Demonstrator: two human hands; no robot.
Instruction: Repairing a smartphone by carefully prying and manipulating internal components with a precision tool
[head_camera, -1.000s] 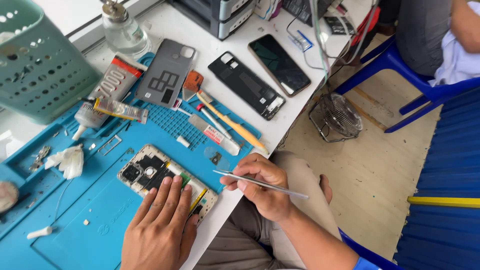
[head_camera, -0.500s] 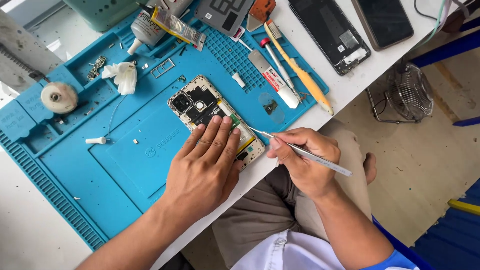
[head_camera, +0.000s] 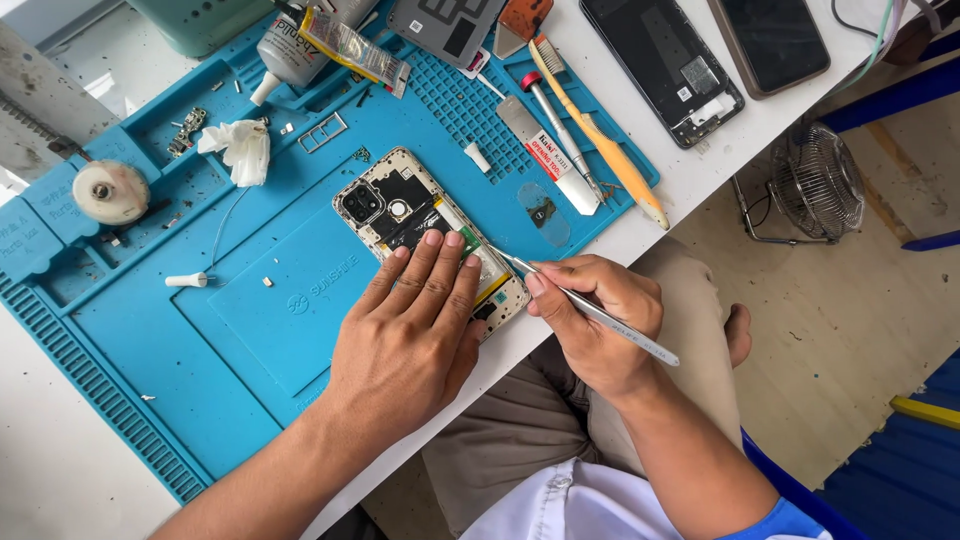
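An opened phone (head_camera: 395, 212) with its back removed lies on a blue repair mat (head_camera: 250, 330) near the table's front edge. My left hand (head_camera: 415, 330) rests flat on the phone's lower half, fingers spread over its insides. In my right hand (head_camera: 600, 325) I pinch metal tweezers (head_camera: 590, 308). Their tips touch the phone's lower right edge beside my left fingertips.
On the mat lie a yellow toothbrush (head_camera: 600, 150), a screwdriver (head_camera: 560, 130), an opening pick (head_camera: 545, 160), a crumpled tissue (head_camera: 238, 150), a glue tube (head_camera: 285, 55) and small screws. Two phones (head_camera: 665, 65) lie on the white table's far right. A small fan (head_camera: 815, 185) stands on the floor.
The view has swung down and nearer over the mat. My left hand stays on the phone. The tweezers' tips have reached the phone's lower right edge.
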